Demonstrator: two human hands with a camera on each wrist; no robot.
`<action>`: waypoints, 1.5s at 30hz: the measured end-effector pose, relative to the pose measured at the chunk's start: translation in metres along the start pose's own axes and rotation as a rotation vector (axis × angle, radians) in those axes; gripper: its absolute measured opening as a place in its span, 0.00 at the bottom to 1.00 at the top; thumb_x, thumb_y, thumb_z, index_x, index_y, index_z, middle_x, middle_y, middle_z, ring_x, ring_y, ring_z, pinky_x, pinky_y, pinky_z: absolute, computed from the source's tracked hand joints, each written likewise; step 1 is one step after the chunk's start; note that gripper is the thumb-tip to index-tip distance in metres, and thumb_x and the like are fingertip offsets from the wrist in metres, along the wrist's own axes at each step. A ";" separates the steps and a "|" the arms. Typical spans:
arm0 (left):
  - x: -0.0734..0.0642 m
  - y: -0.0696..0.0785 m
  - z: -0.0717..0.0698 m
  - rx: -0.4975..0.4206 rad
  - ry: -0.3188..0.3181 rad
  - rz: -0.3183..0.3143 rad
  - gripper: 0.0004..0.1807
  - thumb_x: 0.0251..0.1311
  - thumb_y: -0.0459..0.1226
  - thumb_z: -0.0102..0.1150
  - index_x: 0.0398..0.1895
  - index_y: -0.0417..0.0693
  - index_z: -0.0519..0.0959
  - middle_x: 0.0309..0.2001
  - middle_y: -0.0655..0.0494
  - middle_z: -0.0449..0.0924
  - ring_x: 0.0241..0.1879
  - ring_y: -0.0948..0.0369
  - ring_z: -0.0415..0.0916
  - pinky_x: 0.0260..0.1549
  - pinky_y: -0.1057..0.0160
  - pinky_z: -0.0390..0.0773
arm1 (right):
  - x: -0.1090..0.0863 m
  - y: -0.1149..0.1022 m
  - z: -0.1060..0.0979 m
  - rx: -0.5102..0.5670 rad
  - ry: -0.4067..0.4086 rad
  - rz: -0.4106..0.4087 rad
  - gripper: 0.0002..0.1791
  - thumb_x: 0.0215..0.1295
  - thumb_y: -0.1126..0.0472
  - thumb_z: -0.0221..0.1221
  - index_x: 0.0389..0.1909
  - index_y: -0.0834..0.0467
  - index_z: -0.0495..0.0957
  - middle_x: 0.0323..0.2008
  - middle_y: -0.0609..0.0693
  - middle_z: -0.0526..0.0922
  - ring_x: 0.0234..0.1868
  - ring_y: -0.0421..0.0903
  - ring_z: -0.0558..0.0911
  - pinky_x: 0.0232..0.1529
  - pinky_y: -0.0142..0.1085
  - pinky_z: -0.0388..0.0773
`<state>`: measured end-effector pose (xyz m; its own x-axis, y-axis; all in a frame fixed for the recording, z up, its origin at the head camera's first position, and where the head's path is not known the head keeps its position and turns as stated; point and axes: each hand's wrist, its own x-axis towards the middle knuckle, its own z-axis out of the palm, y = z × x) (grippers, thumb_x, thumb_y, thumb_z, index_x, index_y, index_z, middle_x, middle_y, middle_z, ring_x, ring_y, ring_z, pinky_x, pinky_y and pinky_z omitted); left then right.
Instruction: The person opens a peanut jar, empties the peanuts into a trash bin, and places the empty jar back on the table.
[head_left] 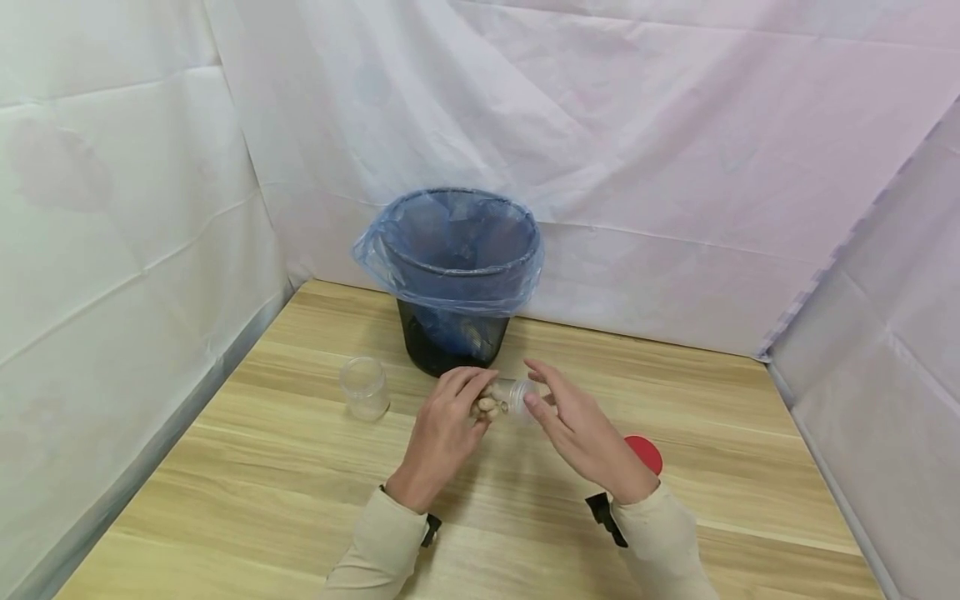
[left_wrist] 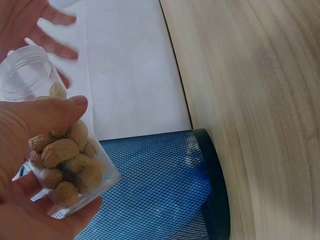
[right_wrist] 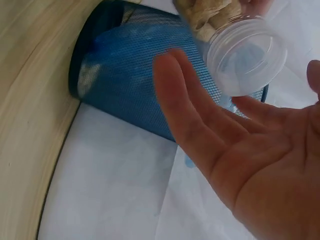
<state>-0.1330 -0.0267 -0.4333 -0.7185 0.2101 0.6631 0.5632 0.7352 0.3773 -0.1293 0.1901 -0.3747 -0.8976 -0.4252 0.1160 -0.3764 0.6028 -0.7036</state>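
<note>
Clear jar (head_left: 365,388): stands upright on counter (head_left: 262,467), open end up, leftmost of the items.

Mesh bin (head_left: 420,343): stands at rear of counter, in front of white sheeting (head_left: 637,150); carries translucent blue liner (head_left: 459,293), folded over rim and hanging outside.

Left hand (head_left: 444,423): holds peanut jar (head_left: 513,393) above counter, just in front of bin. Fingers clamped around jar body, thumb across near side.

Peanut jar: tilts sideways, threaded open mouth toward the right; contains unshelled peanuts (left_wrist: 60,152), visible through wall.

Right hand (head_left: 573,421): hovers beside jar mouth. Fingers (right_wrist: 175,90) extended and apart; contact with mouth rim cannot be determined.

Red lid (head_left: 645,454): lies on counter near right wrist, partly hidden behind it.
</note>
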 end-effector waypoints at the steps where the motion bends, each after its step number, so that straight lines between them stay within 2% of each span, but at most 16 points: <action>1: 0.000 0.000 0.000 -0.001 0.002 0.005 0.36 0.45 0.25 0.85 0.62 0.47 0.85 0.58 0.52 0.85 0.62 0.51 0.81 0.60 0.54 0.85 | 0.000 -0.001 0.000 0.031 -0.017 0.035 0.34 0.86 0.44 0.52 0.84 0.52 0.60 0.68 0.56 0.80 0.49 0.47 0.87 0.46 0.38 0.87; 4: 0.001 0.001 0.000 0.001 0.005 0.017 0.36 0.46 0.24 0.84 0.62 0.47 0.85 0.58 0.52 0.85 0.62 0.51 0.81 0.61 0.54 0.85 | 0.001 -0.002 0.000 0.048 -0.054 0.084 0.33 0.86 0.42 0.51 0.83 0.51 0.62 0.56 0.53 0.85 0.40 0.42 0.86 0.41 0.35 0.85; 7: 0.001 0.001 0.000 0.004 0.002 0.018 0.35 0.47 0.25 0.84 0.62 0.47 0.85 0.58 0.52 0.85 0.62 0.51 0.80 0.61 0.54 0.85 | 0.001 -0.002 0.000 0.010 -0.053 0.088 0.34 0.83 0.41 0.55 0.80 0.53 0.66 0.50 0.49 0.87 0.40 0.38 0.86 0.40 0.34 0.85; 13: 0.000 0.001 -0.001 0.004 -0.006 -0.002 0.35 0.47 0.25 0.85 0.62 0.47 0.85 0.58 0.51 0.85 0.62 0.51 0.80 0.59 0.54 0.86 | 0.001 -0.003 0.000 -0.034 -0.015 0.038 0.33 0.78 0.46 0.64 0.77 0.55 0.71 0.57 0.51 0.86 0.44 0.41 0.86 0.41 0.33 0.86; 20: 0.000 0.000 -0.002 -0.011 -0.012 -0.023 0.34 0.49 0.26 0.83 0.63 0.46 0.84 0.58 0.50 0.85 0.62 0.50 0.80 0.60 0.53 0.85 | -0.001 -0.004 -0.001 -0.129 0.055 -0.115 0.32 0.73 0.56 0.70 0.75 0.56 0.74 0.64 0.52 0.82 0.50 0.44 0.83 0.46 0.39 0.88; 25: -0.002 -0.003 -0.005 -0.062 -0.025 -0.107 0.36 0.51 0.28 0.83 0.67 0.46 0.82 0.60 0.49 0.84 0.64 0.50 0.79 0.61 0.51 0.84 | -0.003 -0.005 -0.006 -0.172 0.099 -0.226 0.31 0.71 0.59 0.71 0.73 0.54 0.75 0.68 0.52 0.81 0.56 0.46 0.83 0.46 0.37 0.86; 29: -0.004 -0.008 -0.010 -0.116 -0.028 -0.193 0.36 0.54 0.29 0.81 0.69 0.44 0.80 0.63 0.46 0.83 0.65 0.49 0.79 0.61 0.49 0.84 | -0.004 -0.005 -0.015 -0.193 0.117 -0.259 0.32 0.71 0.61 0.71 0.75 0.52 0.74 0.69 0.53 0.79 0.54 0.45 0.82 0.45 0.38 0.86; 32: -0.005 -0.011 -0.015 -0.171 -0.024 -0.274 0.36 0.56 0.30 0.80 0.70 0.43 0.78 0.63 0.45 0.82 0.63 0.49 0.80 0.61 0.48 0.84 | -0.006 -0.003 -0.023 -0.217 0.133 -0.243 0.34 0.71 0.61 0.72 0.76 0.52 0.73 0.69 0.53 0.79 0.52 0.45 0.82 0.46 0.40 0.86; 35: -0.006 -0.015 -0.019 -0.215 -0.011 -0.343 0.36 0.58 0.30 0.79 0.70 0.42 0.76 0.62 0.44 0.82 0.61 0.49 0.81 0.59 0.48 0.84 | -0.007 -0.001 -0.031 -0.239 0.144 -0.185 0.37 0.71 0.60 0.72 0.78 0.54 0.70 0.69 0.54 0.79 0.54 0.47 0.84 0.47 0.42 0.87; 41: -0.009 -0.023 -0.023 -0.250 0.010 -0.409 0.37 0.58 0.31 0.79 0.71 0.42 0.75 0.63 0.43 0.82 0.62 0.48 0.82 0.60 0.46 0.84 | -0.006 0.015 -0.050 -0.300 0.144 -0.026 0.36 0.72 0.56 0.71 0.77 0.58 0.70 0.65 0.57 0.83 0.54 0.52 0.87 0.50 0.49 0.87; 45: -0.012 -0.025 -0.024 -0.264 0.012 -0.450 0.37 0.58 0.32 0.80 0.71 0.44 0.75 0.63 0.44 0.81 0.61 0.47 0.82 0.60 0.45 0.83 | -0.006 0.036 -0.064 -0.353 0.136 0.027 0.34 0.73 0.56 0.70 0.75 0.59 0.72 0.65 0.59 0.82 0.53 0.54 0.87 0.49 0.52 0.87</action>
<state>-0.1288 -0.0627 -0.4347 -0.9092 -0.0980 0.4046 0.2846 0.5631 0.7759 -0.1523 0.2576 -0.3560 -0.9217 -0.3268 0.2089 -0.3865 0.8185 -0.4251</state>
